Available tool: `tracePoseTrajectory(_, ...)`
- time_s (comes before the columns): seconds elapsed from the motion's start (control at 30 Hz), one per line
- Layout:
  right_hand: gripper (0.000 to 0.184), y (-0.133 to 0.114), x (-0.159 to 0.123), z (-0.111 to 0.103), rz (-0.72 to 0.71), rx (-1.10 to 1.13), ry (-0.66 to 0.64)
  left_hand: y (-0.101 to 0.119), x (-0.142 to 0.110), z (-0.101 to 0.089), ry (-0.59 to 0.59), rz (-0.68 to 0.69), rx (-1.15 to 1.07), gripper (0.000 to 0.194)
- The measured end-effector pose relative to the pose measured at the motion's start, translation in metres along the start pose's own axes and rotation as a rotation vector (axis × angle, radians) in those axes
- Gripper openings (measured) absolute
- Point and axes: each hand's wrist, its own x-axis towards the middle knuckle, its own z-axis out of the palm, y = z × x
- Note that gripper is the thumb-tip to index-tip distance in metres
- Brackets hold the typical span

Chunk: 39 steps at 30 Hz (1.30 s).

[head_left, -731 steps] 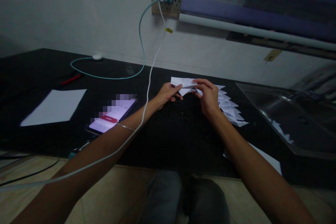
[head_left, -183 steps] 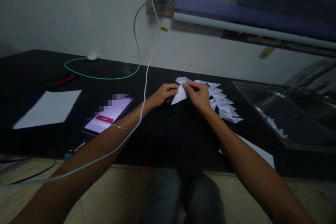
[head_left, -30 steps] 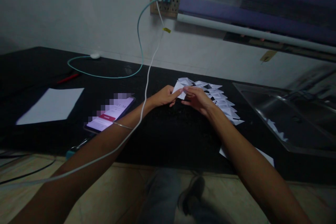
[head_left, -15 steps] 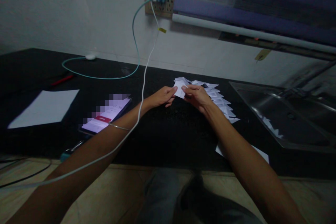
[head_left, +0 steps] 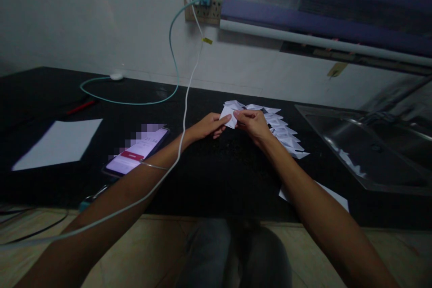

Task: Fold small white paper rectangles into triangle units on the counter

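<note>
A small folded piece of white paper is held up over the dark countertop. My left hand pinches its left side between thumb and fingers. On its right edge, my right hand grips with thumb and forefinger. Just behind and to the right of my right hand lie several folded white paper pieces in overlapping rows, partly hidden by that hand. Under my right forearm rests a white paper sheet, partly covered.
A lit phone and a blank paper sheet lie to the left, with a red object beyond. A white cable hangs across my left forearm from the wall socket. A metal sink is at right.
The small paper has turned slightly, and my left thumb now reaches farther across it. My right hand keeps its pinch near the right edge. The camera view has shifted slightly.
</note>
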Motion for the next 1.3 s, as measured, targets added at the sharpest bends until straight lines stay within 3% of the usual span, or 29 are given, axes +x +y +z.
tracePoseTrajectory(0.23,0.032,-0.001,-0.005,0.007,0.106,0.09,-0.059,0.003,-0.002,-0.001,0.069,0.087,0.123,0.054)
tracePoseTrajectory(0.4,0.027,-0.006,-0.01,0.011,0.27,0.133,-0.178,-0.004,0.004,-0.006,0.238,0.153,0.221,0.049)
tracePoseTrajectory(0.6,0.017,-0.009,-0.012,0.013,0.261,0.128,-0.182,-0.013,0.012,-0.008,0.398,0.259,0.277,0.042)
tracePoseTrajectory(0.83,0.019,-0.007,-0.012,0.013,0.187,0.022,-0.286,-0.01,0.007,-0.003,0.323,0.19,0.235,0.036)
tracePoseTrajectory(0.93,0.015,-0.006,-0.013,0.013,0.121,-0.031,-0.322,-0.008,0.003,-0.003,0.208,0.104,0.175,0.039)
tracePoseTrajectory(1.03,0.022,-0.006,-0.012,0.01,0.085,-0.042,-0.278,-0.007,0.003,-0.004,0.094,0.068,0.046,0.049)
tracePoseTrajectory(1.13,0.03,-0.003,-0.009,0.006,0.059,-0.063,-0.227,-0.008,0.006,-0.003,0.097,0.045,-0.028,0.06)
tracePoseTrajectory(1.3,0.031,0.003,-0.005,0.004,0.073,-0.071,-0.186,-0.007,0.006,-0.002,0.115,0.121,0.124,0.065)
